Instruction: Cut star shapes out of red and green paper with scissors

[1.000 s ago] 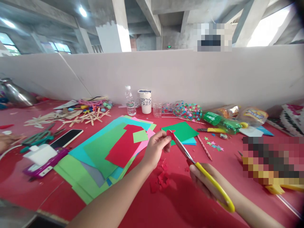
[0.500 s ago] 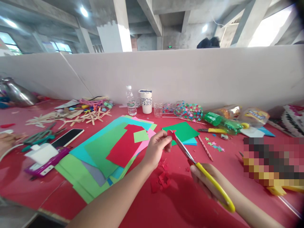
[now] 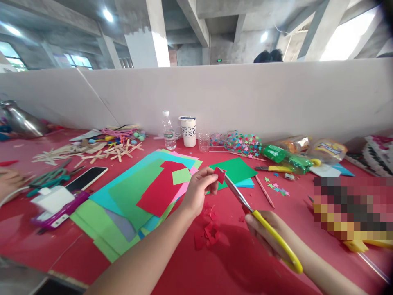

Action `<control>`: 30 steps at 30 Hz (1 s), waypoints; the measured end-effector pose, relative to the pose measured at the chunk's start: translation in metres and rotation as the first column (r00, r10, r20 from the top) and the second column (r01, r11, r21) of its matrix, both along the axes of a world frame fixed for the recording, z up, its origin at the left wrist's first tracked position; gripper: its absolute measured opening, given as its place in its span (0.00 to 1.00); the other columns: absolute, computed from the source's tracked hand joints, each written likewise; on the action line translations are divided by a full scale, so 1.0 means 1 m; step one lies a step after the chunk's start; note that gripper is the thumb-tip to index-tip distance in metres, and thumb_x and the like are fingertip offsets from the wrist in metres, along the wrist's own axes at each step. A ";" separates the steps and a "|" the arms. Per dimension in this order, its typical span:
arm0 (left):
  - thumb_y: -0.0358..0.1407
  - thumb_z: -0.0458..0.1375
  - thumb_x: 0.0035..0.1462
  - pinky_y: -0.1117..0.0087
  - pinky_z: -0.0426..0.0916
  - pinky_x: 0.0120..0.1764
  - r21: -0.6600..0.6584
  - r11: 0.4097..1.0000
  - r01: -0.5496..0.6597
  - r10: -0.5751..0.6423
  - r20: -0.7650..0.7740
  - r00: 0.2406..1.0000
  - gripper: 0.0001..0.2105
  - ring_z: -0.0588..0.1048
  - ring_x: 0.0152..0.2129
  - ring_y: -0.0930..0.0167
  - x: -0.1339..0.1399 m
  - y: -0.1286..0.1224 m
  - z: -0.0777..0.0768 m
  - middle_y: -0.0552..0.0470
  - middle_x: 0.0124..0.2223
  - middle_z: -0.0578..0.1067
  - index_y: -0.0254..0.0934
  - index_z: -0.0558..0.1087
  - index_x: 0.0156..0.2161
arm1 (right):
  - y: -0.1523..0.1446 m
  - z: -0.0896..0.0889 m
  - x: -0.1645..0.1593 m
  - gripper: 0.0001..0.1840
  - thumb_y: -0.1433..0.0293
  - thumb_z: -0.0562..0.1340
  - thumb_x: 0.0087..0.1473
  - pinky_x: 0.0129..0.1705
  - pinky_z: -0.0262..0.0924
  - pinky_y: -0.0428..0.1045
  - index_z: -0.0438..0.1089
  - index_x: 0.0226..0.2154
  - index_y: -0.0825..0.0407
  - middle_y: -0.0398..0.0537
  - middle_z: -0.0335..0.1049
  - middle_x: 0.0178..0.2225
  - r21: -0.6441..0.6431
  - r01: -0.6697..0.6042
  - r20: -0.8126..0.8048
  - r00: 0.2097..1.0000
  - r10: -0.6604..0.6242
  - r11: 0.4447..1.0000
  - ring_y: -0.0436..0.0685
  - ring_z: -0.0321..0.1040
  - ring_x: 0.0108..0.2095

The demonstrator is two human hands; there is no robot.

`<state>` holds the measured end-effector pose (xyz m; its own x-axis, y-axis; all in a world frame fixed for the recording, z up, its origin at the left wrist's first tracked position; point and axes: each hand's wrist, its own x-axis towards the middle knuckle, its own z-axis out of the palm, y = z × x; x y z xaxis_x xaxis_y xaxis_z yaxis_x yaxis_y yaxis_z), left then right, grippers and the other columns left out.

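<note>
Between thumb and fingers, my left hand [image 3: 199, 186] pinches a small piece of red paper [image 3: 220, 175]. My right hand [image 3: 267, 229] is closed around the yellow handles of a pair of scissors [image 3: 260, 225]. The blades point up and left, with their tips at the right edge of the red piece; whether they are apart is hard to see. Below my left hand, red paper scraps [image 3: 210, 233] lie on the red tabletop [image 3: 239, 266]. A green paper sheet [image 3: 236, 169] lies behind the blades, over blue paper.
Coloured sheets [image 3: 129, 200] spread on the left, near a phone [image 3: 89, 178] and a white charger [image 3: 53, 200]. Behind stand a water bottle [image 3: 168, 133] and a paper cup [image 3: 188, 133]. Small stars [image 3: 276, 187], a striped straw [image 3: 264, 190] and green bottles [image 3: 287, 157] lie rightward. Another person's hand [image 3: 10, 184] shows far left.
My left hand has shifted slightly left and turned the red paper, so a broader face of it shows by the scissor tips. My right hand is nearly still.
</note>
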<state>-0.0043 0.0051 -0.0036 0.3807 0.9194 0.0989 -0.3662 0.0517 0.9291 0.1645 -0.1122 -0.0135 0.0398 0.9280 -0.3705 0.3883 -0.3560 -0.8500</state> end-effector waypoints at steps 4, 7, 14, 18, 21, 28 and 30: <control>0.38 0.60 0.50 0.77 0.56 0.21 -0.024 0.999 -0.032 0.034 0.050 0.998 0.08 0.65 0.15 0.79 0.001 0.002 0.001 0.59 0.19 0.68 0.37 0.66 0.27 | 0.000 -0.003 0.000 0.28 0.43 0.55 0.48 0.12 0.41 0.41 0.56 0.19 0.49 0.33 0.51 0.07 -0.017 -0.001 -0.007 1.000 0.001 1.000 0.45 0.47 0.08; 0.40 0.61 0.51 0.76 0.61 0.23 -0.053 0.999 -0.001 0.005 0.077 0.997 0.10 0.69 0.18 0.78 0.002 0.000 0.002 0.58 0.22 0.71 0.37 0.66 0.28 | 0.001 -0.007 -0.001 0.28 0.43 0.55 0.48 0.12 0.42 0.41 0.56 0.19 0.49 0.33 0.50 0.07 -0.011 0.021 -0.017 1.000 -0.021 1.000 0.45 0.47 0.08; 0.40 0.63 0.49 0.75 0.67 0.26 -0.073 0.996 0.047 -0.045 0.029 0.999 0.10 0.73 0.20 0.76 0.004 -0.003 0.002 0.55 0.25 0.74 0.36 0.69 0.30 | 0.002 -0.022 0.000 0.26 0.45 0.55 0.51 0.12 0.44 0.41 0.57 0.20 0.50 0.33 0.51 0.07 0.057 0.047 0.014 0.999 -0.048 0.997 0.46 0.50 0.08; 0.41 0.63 0.49 0.74 0.67 0.25 -0.086 0.996 0.024 -0.019 0.067 0.998 0.11 0.74 0.20 0.74 0.004 0.000 0.000 0.54 0.25 0.75 0.36 0.69 0.31 | 0.004 -0.026 0.001 0.26 0.46 0.55 0.52 0.12 0.43 0.42 0.57 0.19 0.49 0.33 0.51 0.06 0.046 0.053 0.010 0.999 -0.053 0.998 0.46 0.50 0.08; 0.39 0.62 0.50 0.75 0.66 0.25 -0.079 0.997 0.016 -0.009 0.087 0.996 0.09 0.73 0.19 0.76 0.004 0.001 -0.001 0.56 0.24 0.73 0.36 0.69 0.31 | 0.005 -0.023 0.001 0.26 0.46 0.57 0.50 0.12 0.42 0.41 0.56 0.19 0.49 0.33 0.50 0.07 0.029 0.053 0.000 0.999 -0.053 0.998 0.46 0.50 0.08; 0.39 0.58 0.53 0.75 0.64 0.25 0.028 0.999 -0.023 0.022 0.021 1.000 0.07 0.71 0.19 0.77 0.002 -0.001 -0.001 0.56 0.24 0.72 0.36 0.70 0.31 | 0.000 -0.013 0.002 0.29 0.41 0.53 0.50 0.15 0.45 0.42 0.61 0.23 0.51 0.34 0.54 0.09 0.050 -0.013 0.005 1.000 0.013 0.999 0.46 0.50 0.11; 0.38 0.57 0.54 0.75 0.63 0.25 0.058 0.998 -0.015 0.016 -0.024 1.000 0.07 0.70 0.19 0.76 0.002 -0.002 0.000 0.56 0.24 0.71 0.36 0.70 0.32 | -0.003 -0.010 0.002 0.31 0.40 0.52 0.49 0.17 0.47 0.43 0.63 0.25 0.52 0.35 0.54 0.11 0.059 -0.034 0.003 0.999 0.034 0.998 0.46 0.52 0.12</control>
<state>-0.0022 0.0030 -0.0035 0.3692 0.9182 0.1434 -0.3439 -0.0083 0.9390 0.1668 -0.1150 -0.0238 0.0081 0.9491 -0.3147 0.4009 -0.2914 -0.8685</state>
